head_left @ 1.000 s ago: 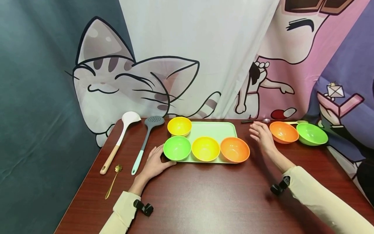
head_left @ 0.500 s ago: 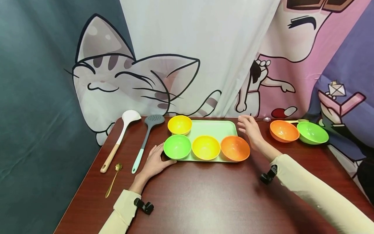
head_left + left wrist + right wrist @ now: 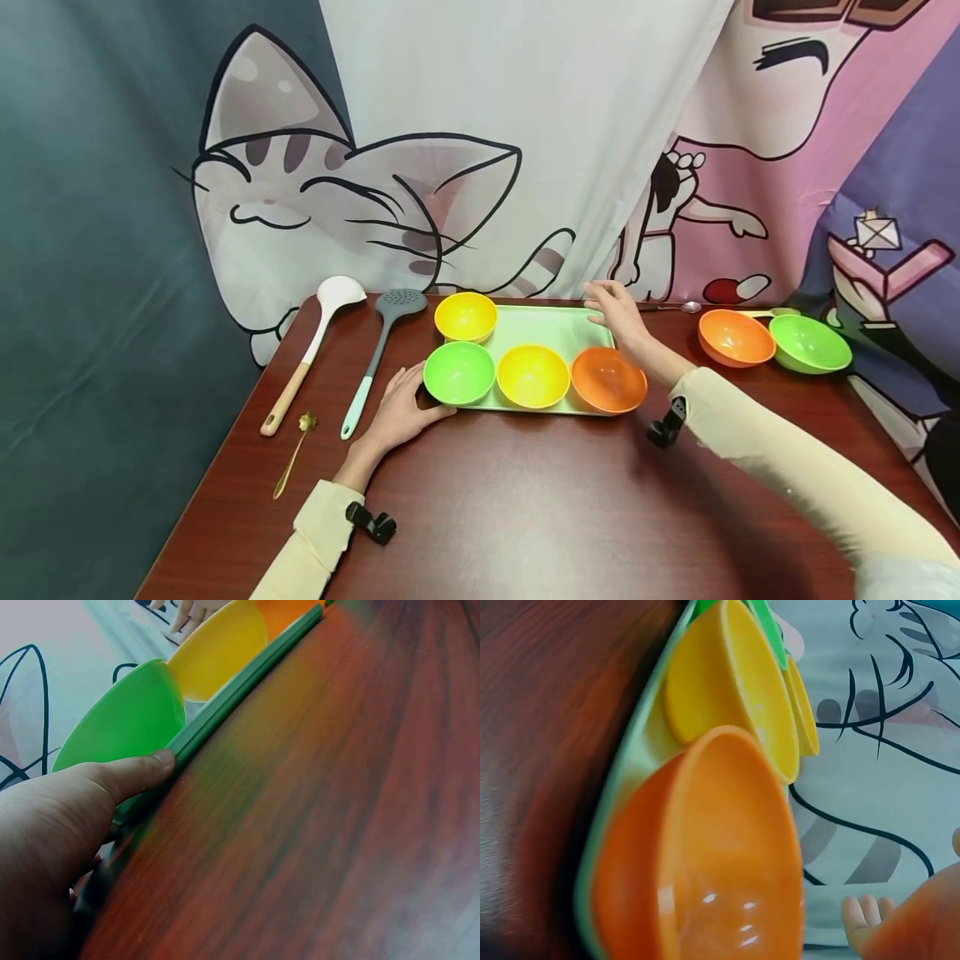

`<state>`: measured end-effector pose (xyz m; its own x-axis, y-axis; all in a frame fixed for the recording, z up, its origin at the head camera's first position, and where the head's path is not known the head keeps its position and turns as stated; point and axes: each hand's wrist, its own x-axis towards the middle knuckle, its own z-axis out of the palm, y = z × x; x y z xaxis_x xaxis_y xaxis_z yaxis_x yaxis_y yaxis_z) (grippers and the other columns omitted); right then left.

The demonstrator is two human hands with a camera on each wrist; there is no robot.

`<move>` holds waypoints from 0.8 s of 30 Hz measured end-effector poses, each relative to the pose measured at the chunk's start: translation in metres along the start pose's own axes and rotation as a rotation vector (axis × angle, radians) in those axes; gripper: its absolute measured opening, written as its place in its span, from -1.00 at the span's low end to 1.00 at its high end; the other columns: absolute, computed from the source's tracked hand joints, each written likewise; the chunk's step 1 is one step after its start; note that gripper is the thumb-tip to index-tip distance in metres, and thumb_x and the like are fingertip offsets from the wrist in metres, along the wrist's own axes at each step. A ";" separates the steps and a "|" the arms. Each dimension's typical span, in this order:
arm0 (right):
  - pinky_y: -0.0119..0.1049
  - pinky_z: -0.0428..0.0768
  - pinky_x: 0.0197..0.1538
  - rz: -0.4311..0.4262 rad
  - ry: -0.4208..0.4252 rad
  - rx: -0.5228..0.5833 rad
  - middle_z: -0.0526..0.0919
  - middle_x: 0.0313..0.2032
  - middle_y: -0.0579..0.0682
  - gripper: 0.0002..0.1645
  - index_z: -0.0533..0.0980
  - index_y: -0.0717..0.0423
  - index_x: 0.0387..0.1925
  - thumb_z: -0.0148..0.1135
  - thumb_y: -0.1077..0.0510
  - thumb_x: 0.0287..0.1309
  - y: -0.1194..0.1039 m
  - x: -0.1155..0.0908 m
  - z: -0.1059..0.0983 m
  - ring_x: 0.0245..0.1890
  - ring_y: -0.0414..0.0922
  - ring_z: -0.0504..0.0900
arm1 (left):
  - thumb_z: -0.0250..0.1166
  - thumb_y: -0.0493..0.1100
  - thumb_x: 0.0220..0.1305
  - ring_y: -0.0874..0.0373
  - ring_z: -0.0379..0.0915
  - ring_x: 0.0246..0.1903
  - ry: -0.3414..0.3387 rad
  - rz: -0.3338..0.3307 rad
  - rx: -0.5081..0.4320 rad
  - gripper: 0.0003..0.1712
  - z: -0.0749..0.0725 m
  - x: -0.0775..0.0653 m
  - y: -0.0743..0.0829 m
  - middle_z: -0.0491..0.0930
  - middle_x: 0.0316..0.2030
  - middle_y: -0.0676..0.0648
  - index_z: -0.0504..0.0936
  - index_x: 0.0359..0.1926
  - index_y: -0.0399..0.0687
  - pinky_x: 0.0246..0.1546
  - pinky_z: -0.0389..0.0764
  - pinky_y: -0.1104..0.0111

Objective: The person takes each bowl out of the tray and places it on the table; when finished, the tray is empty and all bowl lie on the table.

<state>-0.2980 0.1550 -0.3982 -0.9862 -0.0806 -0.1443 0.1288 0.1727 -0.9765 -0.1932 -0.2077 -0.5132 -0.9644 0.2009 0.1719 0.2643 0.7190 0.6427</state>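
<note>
A pale green tray [image 3: 555,325] on the table carries a green bowl [image 3: 459,374], a yellow bowl [image 3: 533,377] and an orange bowl [image 3: 608,381] along its front, with another yellow bowl [image 3: 466,317] at the back left. My left hand [image 3: 402,408] holds the tray's front left corner, right beside the green bowl. In the left wrist view the thumb [image 3: 142,774] lies on the tray's edge; the other fingers are mostly hidden. My right hand [image 3: 618,315] is over the tray's right end, behind the orange bowl, fingers loosely extended and holding nothing.
Left of the tray lie a white ladle [image 3: 315,346], a grey slotted turner [image 3: 386,342] and a small gold spoon [image 3: 296,454]. At the right stand another orange bowl [image 3: 737,337] and green bowl [image 3: 810,343], with spoons [image 3: 690,307] behind. A printed curtain [image 3: 450,83] backs the table.
My right hand has moved left, from beside the right-hand orange bowl to over the tray's right end. The left hand stays at the tray corner, and the bowls keep their places.
</note>
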 end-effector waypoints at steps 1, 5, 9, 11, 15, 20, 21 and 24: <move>0.01 0.34 0.47 0.006 -0.004 0.003 0.16 0.49 0.18 -0.13 0.05 0.16 0.51 0.03 -0.22 0.41 -0.002 0.002 0.002 0.46 0.15 0.26 | 0.51 0.20 0.04 -0.03 0.13 0.49 0.001 0.004 -0.002 0.03 -0.001 0.000 0.000 0.33 0.44 -0.09 0.29 0.49 0.05 0.54 -0.05 -0.07; 0.01 0.37 0.45 0.035 -0.013 0.012 0.18 0.47 0.17 -0.17 0.09 0.16 0.49 0.07 -0.18 0.40 -0.008 0.012 0.014 0.43 0.16 0.30 | 0.51 0.20 0.04 -0.02 0.12 0.50 0.000 0.006 -0.006 0.02 -0.001 0.001 -0.001 0.33 0.44 -0.08 0.31 0.48 0.06 0.54 -0.05 -0.07; 0.01 0.38 0.44 0.072 -0.052 -0.024 0.21 0.45 0.17 -0.28 0.15 0.14 0.45 0.02 -0.11 0.43 -0.009 0.019 0.028 0.43 0.16 0.31 | 0.52 0.19 0.04 -0.02 0.13 0.49 0.007 0.008 -0.003 0.02 0.001 0.001 -0.002 0.34 0.44 -0.09 0.31 0.48 0.06 0.54 -0.04 -0.07; 0.02 0.39 0.43 0.084 -0.080 -0.041 0.24 0.43 0.19 -0.31 0.16 0.15 0.43 0.00 -0.09 0.45 -0.009 0.022 0.036 0.43 0.17 0.31 | 0.52 0.19 0.03 -0.03 0.14 0.49 0.011 0.010 0.000 0.02 0.000 0.000 -0.002 0.34 0.43 -0.09 0.31 0.48 0.06 0.54 -0.04 -0.07; 0.02 0.42 0.41 0.099 -0.102 -0.036 0.30 0.40 0.21 -0.30 0.18 0.18 0.41 0.07 -0.08 0.43 -0.008 0.029 0.051 0.41 0.20 0.33 | 0.53 0.18 0.03 -0.03 0.14 0.49 0.008 0.015 -0.007 0.02 -0.001 0.000 -0.002 0.35 0.43 -0.08 0.32 0.47 0.06 0.54 -0.03 -0.08; 0.01 0.49 0.36 0.087 -0.086 -0.035 0.38 0.34 0.22 -0.37 0.22 0.21 0.34 0.10 -0.02 0.41 -0.012 0.036 0.067 0.36 0.19 0.41 | 0.53 0.18 0.03 -0.03 0.15 0.48 0.012 0.022 -0.007 0.01 -0.001 0.001 -0.001 0.35 0.43 -0.08 0.32 0.47 0.06 0.53 -0.03 -0.09; 0.01 0.49 0.35 0.088 -0.087 -0.033 0.38 0.33 0.21 -0.39 0.22 0.21 0.32 0.10 -0.01 0.41 -0.013 0.037 0.070 0.36 0.19 0.41 | 0.53 0.18 0.03 -0.03 0.14 0.48 0.012 0.022 -0.004 0.01 -0.001 0.001 -0.002 0.35 0.43 -0.08 0.32 0.47 0.06 0.53 -0.02 -0.09; 0.02 0.50 0.34 0.108 -0.086 -0.020 0.38 0.31 0.20 -0.43 0.23 0.21 0.28 0.12 0.03 0.40 -0.018 0.041 0.082 0.35 0.19 0.43 | 0.53 0.18 0.03 -0.03 0.14 0.48 0.012 0.023 -0.004 0.01 -0.001 0.001 -0.002 0.35 0.43 -0.08 0.33 0.47 0.06 0.53 -0.02 -0.09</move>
<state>-0.3319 0.0678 -0.4002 -0.9543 -0.1439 -0.2620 0.2304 0.2041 -0.9515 -0.1951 -0.2099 -0.5136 -0.9581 0.2091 0.1957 0.2863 0.7119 0.6413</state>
